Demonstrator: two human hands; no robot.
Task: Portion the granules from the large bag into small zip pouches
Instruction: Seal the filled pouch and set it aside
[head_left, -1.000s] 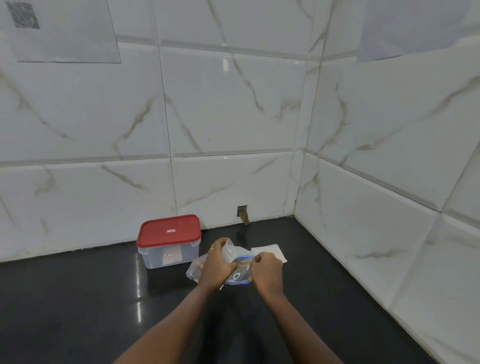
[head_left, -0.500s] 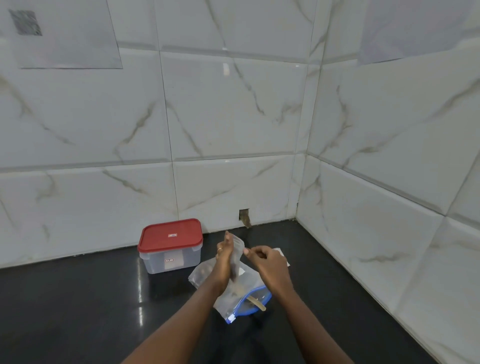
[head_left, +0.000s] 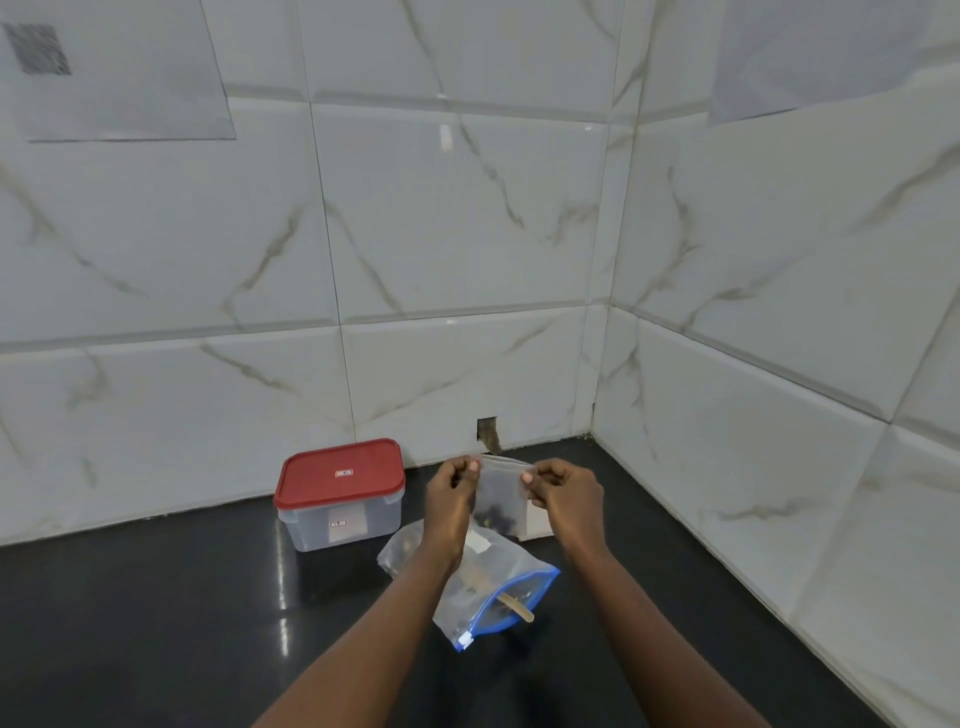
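1. Head view: the small pouch (head_left: 501, 493), edge-on half a second ago, now faces the camera. The left hand (head_left: 451, 491) and right hand (head_left: 563, 491) each pinch a top corner.
2. The pouch hangs above the large bag (head_left: 483, 587), with dark granules (head_left: 493, 517) at its bottom.
3. The large bag lies on the counter (head_left: 156, 623), a wooden stick (head_left: 514, 607) in its blue-zip mouth.
4. A red-lidded box (head_left: 340, 493) stands to the left, closed.

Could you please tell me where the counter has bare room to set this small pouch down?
Bare counter lies left of the box, and between the large bag and the right wall. Crowded in the middle: left hand and right hand hold the pouch above the bag and the white sheets.
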